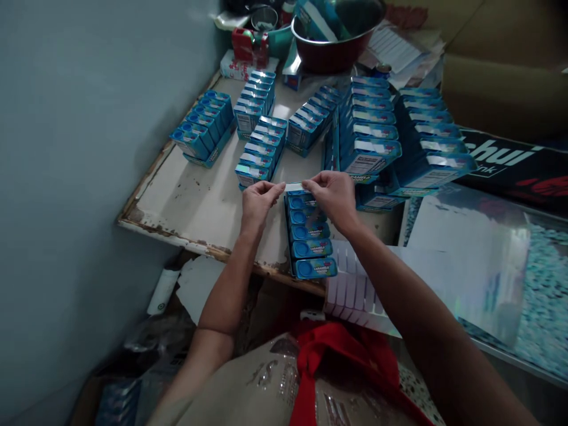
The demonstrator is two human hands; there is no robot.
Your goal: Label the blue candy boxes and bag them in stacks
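A worn white desk with a chipped brown wooden edge (195,207) carries everything being handled. At its far right stand two tall double-layered stacks of blue rectangular packs (368,130), and behind them sits a round dark-red metal bowl with a silvery rim (319,58). Four smaller groups of blue packs (260,155) are spread across the middle and far left. A single row of five or so blue packs printed "Caramelo Macizo" (310,248) lies at the near edge, directly below the hands, just beside a pale sheet of white rectangular labels (352,284) partly under the right forearm. The left hand (257,204) and right hand (333,195) are slightly apart, thumbs and fingers pinching opposite ends of a narrow white strip (293,187) at the row's far end
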